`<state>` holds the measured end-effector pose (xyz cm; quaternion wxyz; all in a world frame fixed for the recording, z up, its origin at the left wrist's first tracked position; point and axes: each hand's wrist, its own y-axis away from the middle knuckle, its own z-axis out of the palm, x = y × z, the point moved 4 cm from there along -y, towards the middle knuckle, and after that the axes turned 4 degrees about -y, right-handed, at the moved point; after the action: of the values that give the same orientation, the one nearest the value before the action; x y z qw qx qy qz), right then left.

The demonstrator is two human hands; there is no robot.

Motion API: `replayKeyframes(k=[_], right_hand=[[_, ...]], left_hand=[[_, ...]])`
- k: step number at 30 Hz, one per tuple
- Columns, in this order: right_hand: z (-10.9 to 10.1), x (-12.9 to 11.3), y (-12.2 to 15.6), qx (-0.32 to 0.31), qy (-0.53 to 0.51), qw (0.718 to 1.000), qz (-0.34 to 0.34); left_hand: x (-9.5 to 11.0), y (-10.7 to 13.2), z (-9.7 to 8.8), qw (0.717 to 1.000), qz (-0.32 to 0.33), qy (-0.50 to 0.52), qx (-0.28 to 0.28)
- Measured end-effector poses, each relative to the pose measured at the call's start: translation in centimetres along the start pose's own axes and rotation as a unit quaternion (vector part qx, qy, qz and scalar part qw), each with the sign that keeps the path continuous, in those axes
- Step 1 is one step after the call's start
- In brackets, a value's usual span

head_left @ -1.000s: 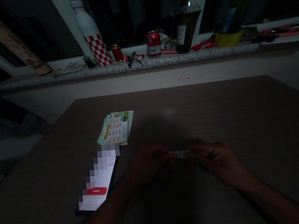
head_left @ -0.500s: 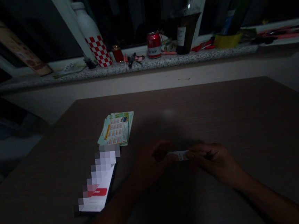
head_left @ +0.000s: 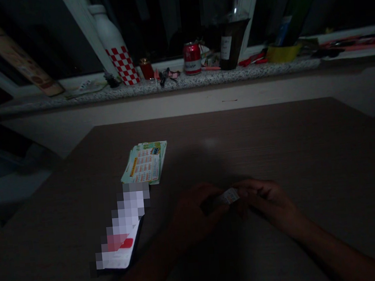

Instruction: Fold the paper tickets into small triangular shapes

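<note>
In dim light my left hand and my right hand meet above the wooden table, both pinching a small pale card between their fingertips. The card is tilted, its right end higher. To the left lies a small stack of green and orange printed cards. Closer to me a lit phone with a white screen and a red bar lies flat on the table.
A granite windowsill runs along the back. On it stand a white bottle with red checks, a red can, a dark wine bottle, a green bottle, a yellow tape roll and small clutter.
My hands have closed in toward each other and folded or turned the card, which now looks shorter and tilted. The view has drifted slightly.
</note>
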<state>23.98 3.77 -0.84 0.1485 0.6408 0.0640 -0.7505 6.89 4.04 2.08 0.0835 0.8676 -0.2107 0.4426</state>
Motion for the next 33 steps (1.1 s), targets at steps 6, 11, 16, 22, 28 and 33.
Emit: replayKeyframes(k=[6,11,16,22,28,33], right_hand=[[0.6,0.0,0.1,-0.017,0.033,0.999,-0.004],[1.3,-0.1,0.1,-0.023,0.109,0.993,-0.03],[1.4,-0.2,0.2,0.029,0.21,0.974,-0.077],[1.7,-0.3,0.2,0.083,0.34,0.93,-0.114],[2.0,-0.6,0.2,0.084,0.404,0.9,-0.144],[2.1,-0.6,0.1,0.089,0.434,0.881,-0.167]], left_hand=[[-0.6,0.2,0.6,0.981,-0.084,0.171,0.021],[-0.8,0.2,0.9,0.987,-0.084,0.133,0.041],[-0.5,0.2,1.1,0.996,-0.056,0.011,0.071],[-0.4,0.1,1.7,0.996,-0.039,-0.042,0.068],[-0.7,-0.1,1.7,0.994,-0.06,-0.01,0.094],[-0.8,-0.4,1.7,0.992,-0.074,-0.017,0.103]])
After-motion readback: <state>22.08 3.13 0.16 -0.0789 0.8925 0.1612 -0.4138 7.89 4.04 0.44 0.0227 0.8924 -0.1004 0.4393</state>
